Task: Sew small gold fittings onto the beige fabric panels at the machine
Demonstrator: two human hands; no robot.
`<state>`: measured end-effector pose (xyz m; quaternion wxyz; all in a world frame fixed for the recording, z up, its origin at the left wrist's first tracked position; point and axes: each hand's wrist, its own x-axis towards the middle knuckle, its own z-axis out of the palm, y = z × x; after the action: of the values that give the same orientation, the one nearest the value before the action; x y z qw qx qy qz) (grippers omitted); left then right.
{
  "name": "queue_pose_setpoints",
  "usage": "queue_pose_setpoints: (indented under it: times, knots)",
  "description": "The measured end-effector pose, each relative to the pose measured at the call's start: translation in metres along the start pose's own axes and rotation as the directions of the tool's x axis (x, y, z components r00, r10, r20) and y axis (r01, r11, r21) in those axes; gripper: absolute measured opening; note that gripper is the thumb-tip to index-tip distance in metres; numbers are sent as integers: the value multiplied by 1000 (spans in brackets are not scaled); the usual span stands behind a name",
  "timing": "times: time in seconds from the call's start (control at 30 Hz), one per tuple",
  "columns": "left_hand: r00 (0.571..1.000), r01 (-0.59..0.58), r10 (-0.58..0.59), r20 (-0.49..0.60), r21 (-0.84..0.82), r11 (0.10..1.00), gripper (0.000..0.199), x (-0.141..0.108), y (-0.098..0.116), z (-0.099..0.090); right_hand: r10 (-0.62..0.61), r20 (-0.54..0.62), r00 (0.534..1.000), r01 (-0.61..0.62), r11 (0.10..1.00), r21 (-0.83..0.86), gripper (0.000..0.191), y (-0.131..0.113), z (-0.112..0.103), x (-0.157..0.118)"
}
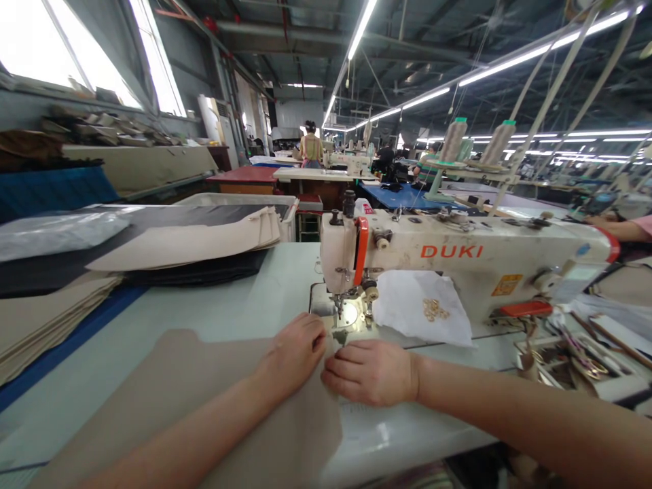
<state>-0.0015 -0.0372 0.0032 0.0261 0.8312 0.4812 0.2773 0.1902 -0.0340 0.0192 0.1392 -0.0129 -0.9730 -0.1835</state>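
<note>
A large beige panel (204,387) of fabric or leather lies on the pale sewing table, under both forearms. My left hand (299,350) is closed at the panel's upper right edge, its fingers curled and pressed down. Close beside it, my right hand (374,372) has its fingers bent over the same edge, with the fingertips partly hidden. Both hands are just in front of the needle area (349,314) of a white sewing machine (407,251) marked DUKI. The lit plate under the presser foot shows behind my fingers.
Stacked beige panels (204,241) lie at the left over black material. On the machine bed, a white cloth (407,305) carries several small gold-coloured rings (435,310). A tray (575,360) of tools, scissors among them, stands at the right. Thread cones (453,140) rise behind; other people sit further back.
</note>
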Motion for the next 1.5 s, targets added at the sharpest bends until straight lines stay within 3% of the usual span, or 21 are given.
queue_pose_setpoints:
  times: [0.13,0.23,0.47,1.0,1.5]
  knots:
    - [998,-6,5,61,17,1000,16,0,-1,-3,185,70,980,-189,980,60,16,0,5,5]
    - [995,-13,10,98,39,999,16,3,0,-6,220,112,969,-233,965,119,13,-2,9,7]
    - [997,-53,48,62,83,995,16,1,-5,0,306,13,952,-301,926,230,19,-4,16,6]
    - [986,-163,164,-11,68,984,19,4,-8,2,323,23,946,-316,906,280,15,-5,19,4]
    - [989,-150,149,22,80,985,20,3,-9,3,394,-10,919,-371,872,319,18,-8,14,8]
